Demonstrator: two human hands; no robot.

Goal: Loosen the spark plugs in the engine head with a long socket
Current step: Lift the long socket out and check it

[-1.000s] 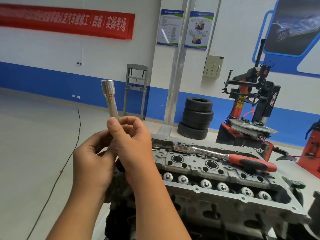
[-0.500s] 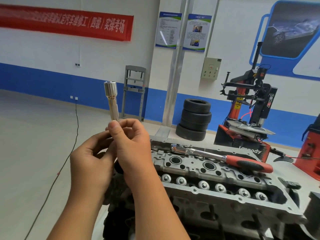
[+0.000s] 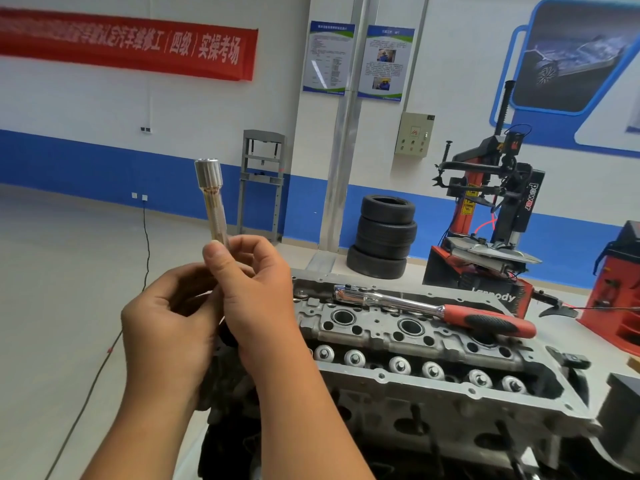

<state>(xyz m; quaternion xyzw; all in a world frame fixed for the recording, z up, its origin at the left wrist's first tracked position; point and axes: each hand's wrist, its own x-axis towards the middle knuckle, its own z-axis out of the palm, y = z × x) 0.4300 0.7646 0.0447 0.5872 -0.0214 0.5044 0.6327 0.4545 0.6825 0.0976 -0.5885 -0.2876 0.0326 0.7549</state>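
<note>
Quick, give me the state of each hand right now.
Left hand: fingers curled at the socket's lower end; grip hidden, cannot tell.
Right hand: pinches the socket.

Silver long socket (image 3: 212, 199); chrome ratchet (image 3: 433, 310), red-and-black grip

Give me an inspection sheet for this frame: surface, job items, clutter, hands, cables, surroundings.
Surface: engine head with open plug wells.
Job items: long socket held upright, wide end up, left of the head; ratchet lying across the head, unheld.
Clutter: nothing seen.
Hands: right hand pinches the socket's lower end; left hand curled beside it, contact hidden.
Cables: black cable runs from a wall outlet across the floor.
Surroundings: tyre stack, tyre changer, red banner.
</note>
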